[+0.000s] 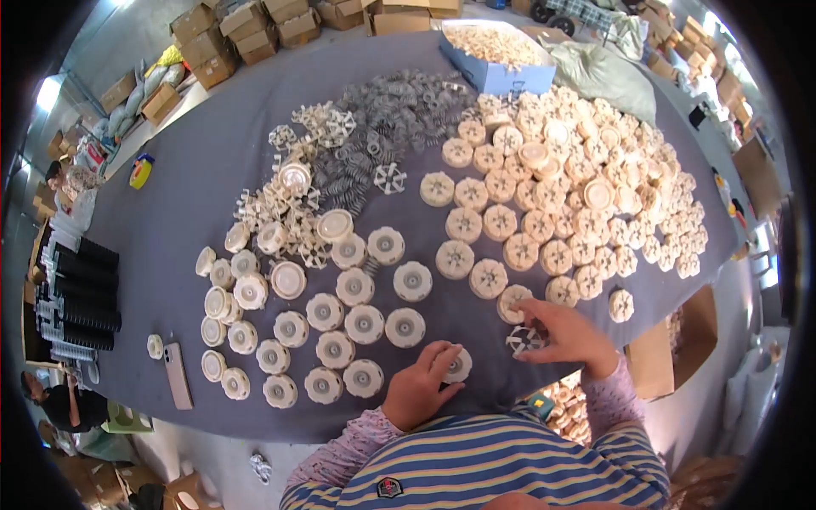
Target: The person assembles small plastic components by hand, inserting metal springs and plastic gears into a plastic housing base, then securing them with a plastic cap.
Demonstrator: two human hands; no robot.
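Left hand (422, 384): we see it curled around a cream round disc (459, 365), fingers closed on its rim, low on the grey worktop (195, 170).
Right hand (565, 331): fingers spread narrowly over a grey-and-white spoked wheel (524, 340), pinching it against the worktop, just beside the disc.
Nearby: rows of finished discs (340, 323) to the left, a cream heap (578, 187) ahead, grey springs (399, 110) beyond.
Worktop edge: a phone (178, 375) lies at the left.
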